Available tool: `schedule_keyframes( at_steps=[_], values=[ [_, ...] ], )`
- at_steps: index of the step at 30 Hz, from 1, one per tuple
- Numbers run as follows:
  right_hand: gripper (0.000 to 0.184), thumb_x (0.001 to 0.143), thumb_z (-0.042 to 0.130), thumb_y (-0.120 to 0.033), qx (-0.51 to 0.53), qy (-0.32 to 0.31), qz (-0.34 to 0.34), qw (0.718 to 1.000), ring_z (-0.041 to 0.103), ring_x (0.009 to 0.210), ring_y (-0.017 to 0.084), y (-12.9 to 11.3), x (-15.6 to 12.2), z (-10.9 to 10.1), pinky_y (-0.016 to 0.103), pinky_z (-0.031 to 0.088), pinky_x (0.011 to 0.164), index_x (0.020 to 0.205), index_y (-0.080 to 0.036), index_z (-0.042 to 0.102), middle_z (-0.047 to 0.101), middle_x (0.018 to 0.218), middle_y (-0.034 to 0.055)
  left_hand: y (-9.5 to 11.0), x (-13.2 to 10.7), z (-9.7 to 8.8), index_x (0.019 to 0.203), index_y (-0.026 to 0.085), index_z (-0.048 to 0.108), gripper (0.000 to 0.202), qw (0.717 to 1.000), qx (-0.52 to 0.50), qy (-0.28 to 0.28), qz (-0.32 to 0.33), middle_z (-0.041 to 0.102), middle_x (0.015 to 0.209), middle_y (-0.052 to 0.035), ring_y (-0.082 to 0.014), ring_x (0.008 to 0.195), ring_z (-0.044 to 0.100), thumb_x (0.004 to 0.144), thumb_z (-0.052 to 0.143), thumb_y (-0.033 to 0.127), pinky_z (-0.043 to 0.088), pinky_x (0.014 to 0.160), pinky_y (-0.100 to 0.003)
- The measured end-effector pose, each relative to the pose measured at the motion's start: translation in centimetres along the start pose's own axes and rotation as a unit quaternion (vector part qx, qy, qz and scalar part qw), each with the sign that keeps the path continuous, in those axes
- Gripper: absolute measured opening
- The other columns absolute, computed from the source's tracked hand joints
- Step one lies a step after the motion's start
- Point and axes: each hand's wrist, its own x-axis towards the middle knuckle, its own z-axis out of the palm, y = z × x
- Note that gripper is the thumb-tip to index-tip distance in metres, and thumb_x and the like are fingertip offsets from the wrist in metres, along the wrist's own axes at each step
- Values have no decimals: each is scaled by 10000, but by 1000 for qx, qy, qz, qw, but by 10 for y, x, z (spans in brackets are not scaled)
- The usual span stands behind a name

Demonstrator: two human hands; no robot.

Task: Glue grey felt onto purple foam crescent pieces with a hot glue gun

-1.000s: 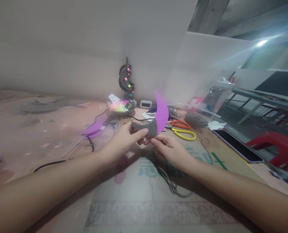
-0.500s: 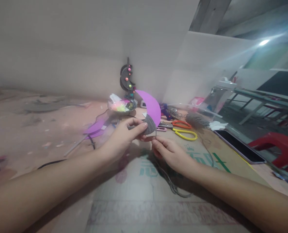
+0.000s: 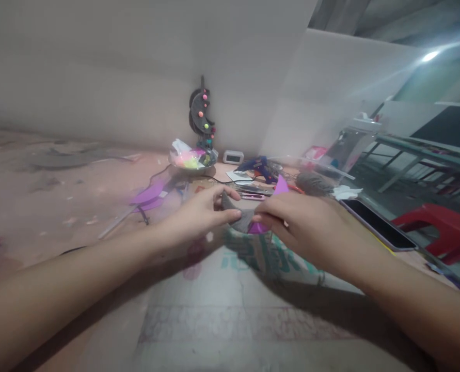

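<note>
Between my hands is a purple paper crescent (image 3: pixel 281 186), its left part wound with grey yarn (image 3: pixel 242 221). My left hand (image 3: pixel 210 206) pinches the wrapped end between thumb and fingers. My right hand (image 3: pixel 287 214) is closed at the edge of the winding, thumb and fingertips at the purple paper and yarn; whether it grips the paper, the strand or both I cannot tell. The crescent's middle is partly hidden behind my right hand. Below lies a printed cardboard sheet (image 3: pixel 214 310).
Behind my hands are a pink cutter (image 3: pixel 253 197), a blue glue gun (image 3: pixel 258 168), a small white clock (image 3: pixel 233 157) and a bowl of bright pieces (image 3: pixel 193 168). A decorated grey crescent (image 3: pixel 201 113) stands at the wall. Rightward are a grey yarn ball (image 3: pixel 313 183) and a phone (image 3: pixel 379 225).
The crescent has tilted from upright to lying rightward. My right hand has risen from below the winding to its right side, now covering part of the paper and the scissors.
</note>
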Motion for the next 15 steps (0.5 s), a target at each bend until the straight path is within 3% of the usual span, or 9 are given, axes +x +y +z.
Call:
schedule_keyframes(
  at_steps=[8, 15],
  values=[
    [154, 855, 577, -291, 97, -11, 85, 992, 563, 633, 142, 31, 5, -6, 270, 369, 589, 799, -236, 710, 686, 740, 21, 9, -1, -14, 1161, 254, 553, 353, 996, 46, -62, 33, 499, 660, 37, -115, 523, 464, 829, 601, 363, 354, 486, -225],
    [291, 849, 583, -447, 134, -91, 110, 981, 574, 659, 169, 65, 7, -22, 299, 410, 588, 832, -201, 740, 683, 777, 67, 24, -4, -28, 1148, 271, 622, 354, 989, 106, -93, 55, 460, 695, 28, -128, 577, 458, 800, 617, 333, 373, 512, -229]
  ],
)
